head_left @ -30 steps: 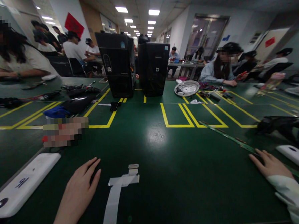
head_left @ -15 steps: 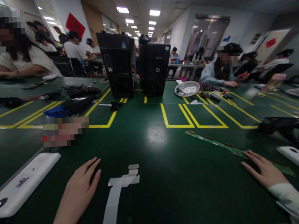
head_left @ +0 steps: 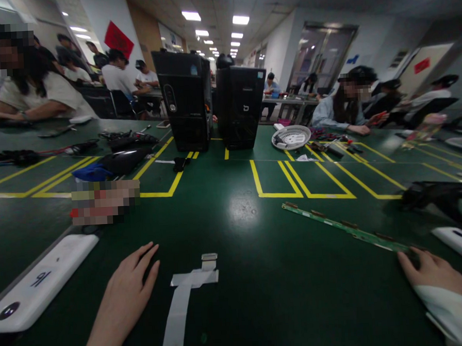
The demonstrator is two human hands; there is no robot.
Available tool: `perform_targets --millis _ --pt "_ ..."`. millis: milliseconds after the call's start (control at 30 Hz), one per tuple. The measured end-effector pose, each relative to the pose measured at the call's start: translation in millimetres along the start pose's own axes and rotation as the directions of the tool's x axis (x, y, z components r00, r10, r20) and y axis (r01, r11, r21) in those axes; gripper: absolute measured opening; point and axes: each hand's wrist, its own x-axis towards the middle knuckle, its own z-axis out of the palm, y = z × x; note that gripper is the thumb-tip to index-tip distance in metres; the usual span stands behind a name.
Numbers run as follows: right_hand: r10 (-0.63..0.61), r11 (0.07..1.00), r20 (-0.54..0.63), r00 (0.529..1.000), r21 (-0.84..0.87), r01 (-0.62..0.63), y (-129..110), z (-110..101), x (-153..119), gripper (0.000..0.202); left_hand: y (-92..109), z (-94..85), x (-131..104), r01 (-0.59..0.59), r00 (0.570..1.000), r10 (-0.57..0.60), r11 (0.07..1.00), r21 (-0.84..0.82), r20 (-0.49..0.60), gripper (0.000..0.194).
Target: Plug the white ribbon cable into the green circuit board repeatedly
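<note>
A long thin green circuit strip lies slantwise on the green table. At its near right end is my right hand, fingers curled around or over that end, which they partly hide. My left hand rests flat on the table with its fingers spread, holding nothing. Just right of it lies a white flat ribbon cable with tape across it and a metal connector at its far end.
White long devices lie at the left and right. Two black computer towers stand at the back. A white basket is beside them. People sit around the table; yellow tape marks its surface.
My right hand has moved right and nearer along the green strip, and its fingers have curled in at the end. The strip has shifted slightly left. My left hand keeps its pose.
</note>
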Motion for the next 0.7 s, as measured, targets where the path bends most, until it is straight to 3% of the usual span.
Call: perform_targets --millis 100,400,700 --pt "-0.029 0.994 0.057 0.998 0.108 0.022 -6.1 0.1 1.9 0.078 -1.3 1.1 -0.3 0.001 1.000 -0.001 1.000 0.003 0.008 0.057" --pt "-0.320 0.930 -0.006 0.947 0.187 0.316 -39.3 -10.7 1.2 0.073 -4.9 2.3 -0.3 -0.005 1.000 0.005 1.000 0.014 0.018 0.057" --pt "-0.491 0.845 -0.237 0.839 0.105 0.524 -123.6 -11.2 -15.1 0.053 -0.4 -1.3 1.6 -0.018 1.000 0.018 1.000 0.015 -0.009 0.057"
